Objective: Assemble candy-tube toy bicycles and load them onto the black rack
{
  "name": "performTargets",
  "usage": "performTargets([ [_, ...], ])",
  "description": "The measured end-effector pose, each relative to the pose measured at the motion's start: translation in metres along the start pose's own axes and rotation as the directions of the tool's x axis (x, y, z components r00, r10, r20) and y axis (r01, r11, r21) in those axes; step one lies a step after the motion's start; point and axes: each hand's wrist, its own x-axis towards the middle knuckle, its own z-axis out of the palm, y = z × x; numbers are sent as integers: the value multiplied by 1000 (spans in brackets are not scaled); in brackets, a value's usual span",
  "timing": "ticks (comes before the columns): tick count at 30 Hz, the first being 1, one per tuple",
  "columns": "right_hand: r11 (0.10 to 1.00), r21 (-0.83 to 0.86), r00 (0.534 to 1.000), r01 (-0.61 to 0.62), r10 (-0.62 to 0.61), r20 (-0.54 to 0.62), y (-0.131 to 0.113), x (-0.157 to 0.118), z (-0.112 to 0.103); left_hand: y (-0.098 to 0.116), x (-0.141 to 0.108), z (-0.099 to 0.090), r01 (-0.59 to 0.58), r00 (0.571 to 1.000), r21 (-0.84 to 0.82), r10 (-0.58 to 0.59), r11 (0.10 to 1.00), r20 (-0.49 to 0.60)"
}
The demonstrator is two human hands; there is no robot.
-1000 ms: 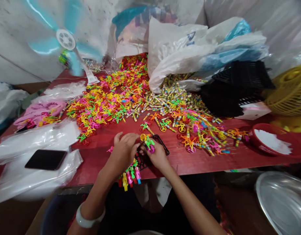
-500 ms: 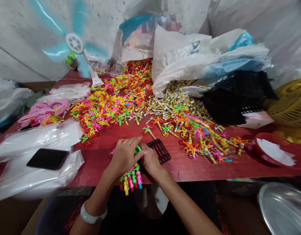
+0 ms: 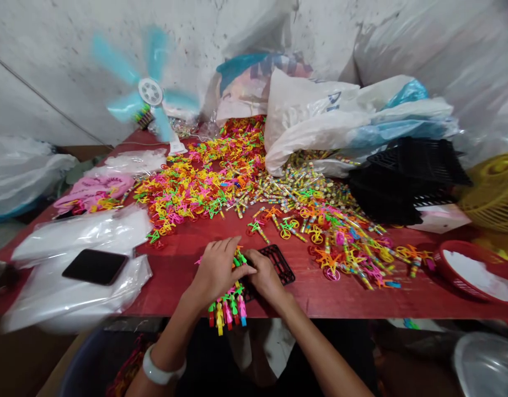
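My left hand (image 3: 218, 270) lies over a bunch of small colourful plastic toys (image 3: 226, 314), its fingers closed round them. The toys' pink, green, yellow, red and blue ends hang down at the table's front edge. Close against it, my right hand (image 3: 267, 275) has curled fingers by the left thumb; what they pinch is hidden. Under and beyond the right hand lies a black plastic grid tray (image 3: 283, 264), partly covered. Just past the hands, a few toy sticks with coloured propeller-like tops (image 3: 260, 231) rest on the red table (image 3: 307, 298).
Heaps of bright plastic pieces (image 3: 187, 190) and patterned sticks (image 3: 287, 184) spread across the back. At left are clear plastic bags (image 3: 34, 298) with a phone (image 3: 95, 266) on top. A fan (image 3: 150, 91) spins behind. Black baskets (image 3: 419, 160) and a red basket (image 3: 444, 264) stand right.
The whole scene has shifted down and slightly right in the picture as the camera tilted up. Both hands stay together at the toy bunch, with little visible change in grip.
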Motion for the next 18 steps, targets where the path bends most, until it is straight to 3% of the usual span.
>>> performTargets([
  [6, 992, -116, 997, -58, 64, 52, -3, 2, -1, 0, 2, 0, -11, 1000, -30, 11, 999, 23],
  [10, 998, -66, 992, -12, 20, 123, 0, 10, -18, 2, 2, -2, 10, 999, -27, -9, 1000, 49],
  [13, 958, -222, 983, -182, 170, -72, 5, 25, -37, 4, 2, -5, 3, 999, -21, -2, 1000, 43],
  [15, 877, -325, 932, -354, 300, -204, 9, 39, -47, 5, 2, -5, -7, 999, -17, 8, 1000, 35],
  [18, 833, -351, 903, -428, 378, -204, 12, 57, -55, 4, 3, -3, -4, 999, 5, 4, 1000, 33],
])
